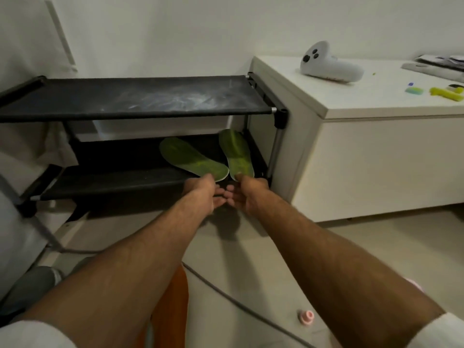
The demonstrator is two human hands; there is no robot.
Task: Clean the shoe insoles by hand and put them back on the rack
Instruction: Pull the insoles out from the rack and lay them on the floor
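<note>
i have both arms stretched toward the low black fabric-shelved shoe rack (120, 182), and the two flat green foam insoles lie on its lower shelf right at my fingertips. my left hand (204, 194) pinches the near end of the left green insole (190, 159), which angles away to that hand's left; my right hand (244, 194) pinches the near end of the right green insole (234, 151), which runs almost straight back from it. they look thin, light and bendy, so i judge they will droop if held by one end; a hold nearer the middle would keep them flat. to the right of my right hand stands a white cabinet (376, 159).
</note>
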